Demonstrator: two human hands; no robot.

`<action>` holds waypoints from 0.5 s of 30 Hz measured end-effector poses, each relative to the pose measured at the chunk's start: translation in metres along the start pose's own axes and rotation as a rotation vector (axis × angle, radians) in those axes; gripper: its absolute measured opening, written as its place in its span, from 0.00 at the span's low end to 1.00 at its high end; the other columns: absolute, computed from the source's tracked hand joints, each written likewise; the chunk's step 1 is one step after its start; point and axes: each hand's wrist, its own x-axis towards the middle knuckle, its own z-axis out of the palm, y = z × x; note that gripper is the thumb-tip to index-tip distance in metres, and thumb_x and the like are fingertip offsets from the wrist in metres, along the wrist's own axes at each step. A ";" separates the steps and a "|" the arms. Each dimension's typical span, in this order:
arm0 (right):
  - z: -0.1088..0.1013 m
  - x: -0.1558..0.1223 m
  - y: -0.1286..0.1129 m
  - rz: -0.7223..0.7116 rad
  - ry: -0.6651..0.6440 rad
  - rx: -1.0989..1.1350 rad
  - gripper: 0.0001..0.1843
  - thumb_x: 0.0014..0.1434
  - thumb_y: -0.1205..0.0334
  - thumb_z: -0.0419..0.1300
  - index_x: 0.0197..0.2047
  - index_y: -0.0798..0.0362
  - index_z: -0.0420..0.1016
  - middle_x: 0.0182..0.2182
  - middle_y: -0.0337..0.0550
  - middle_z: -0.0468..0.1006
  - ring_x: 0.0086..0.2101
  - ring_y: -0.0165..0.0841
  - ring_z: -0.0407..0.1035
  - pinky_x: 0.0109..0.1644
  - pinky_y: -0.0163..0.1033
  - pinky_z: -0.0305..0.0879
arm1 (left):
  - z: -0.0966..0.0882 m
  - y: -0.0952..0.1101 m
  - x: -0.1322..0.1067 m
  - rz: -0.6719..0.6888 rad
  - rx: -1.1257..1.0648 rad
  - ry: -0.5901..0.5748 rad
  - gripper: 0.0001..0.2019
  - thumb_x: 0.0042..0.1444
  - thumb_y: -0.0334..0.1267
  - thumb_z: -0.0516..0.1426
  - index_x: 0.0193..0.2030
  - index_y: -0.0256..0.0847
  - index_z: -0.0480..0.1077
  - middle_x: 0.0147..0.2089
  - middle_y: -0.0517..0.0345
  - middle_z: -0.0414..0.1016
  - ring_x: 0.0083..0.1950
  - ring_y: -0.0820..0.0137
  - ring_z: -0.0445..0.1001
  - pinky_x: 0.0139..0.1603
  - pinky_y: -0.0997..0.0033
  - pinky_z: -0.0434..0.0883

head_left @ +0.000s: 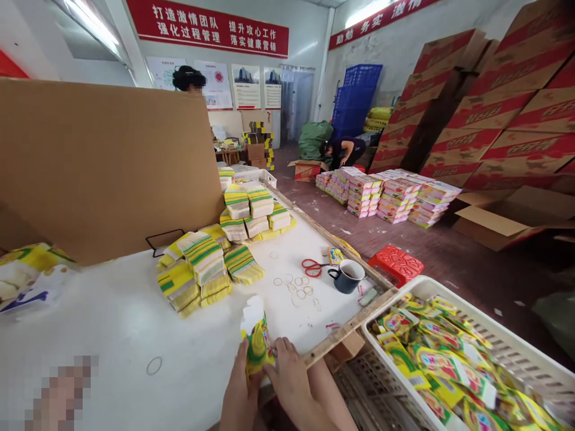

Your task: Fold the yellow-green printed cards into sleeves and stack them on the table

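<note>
Nearer the wearer than the dark mug, and to its left, a yellow-green carton was held over the bench, its white flaps pointing away. The left hand had its fingers closed along the left side; the right hand gripped the lower right side with curled fingers and thumb. Left of the mug lay red-handled scissors and scattered rubber bands. Farther left of it stood stacked yellow cartons. A white basket of yellow packs sat right of the mug.
</note>
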 end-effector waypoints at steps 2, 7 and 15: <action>-0.001 -0.002 -0.002 -0.002 -0.010 0.016 0.14 0.48 0.75 0.54 0.37 0.53 0.73 0.38 0.47 0.75 0.42 0.42 0.69 0.47 0.42 0.63 | 0.000 0.004 0.000 -0.011 -0.016 -0.007 0.30 0.54 0.40 0.51 0.63 0.27 0.55 0.67 0.38 0.57 0.68 0.57 0.55 0.67 0.60 0.54; 0.004 -0.004 -0.006 0.018 0.007 0.078 0.21 0.47 0.77 0.51 0.44 0.55 0.70 0.43 0.48 0.72 0.45 0.40 0.67 0.50 0.41 0.63 | 0.000 0.008 0.000 -0.007 -0.075 0.020 0.32 0.54 0.40 0.52 0.65 0.30 0.53 0.68 0.41 0.55 0.68 0.56 0.55 0.66 0.60 0.56; 0.013 0.000 -0.004 0.023 0.093 0.155 0.20 0.41 0.78 0.50 0.37 0.52 0.68 0.39 0.48 0.73 0.43 0.41 0.69 0.48 0.41 0.65 | 0.005 -0.012 0.000 -0.025 -0.140 -0.015 0.38 0.54 0.43 0.50 0.68 0.26 0.43 0.68 0.39 0.56 0.67 0.57 0.56 0.65 0.63 0.58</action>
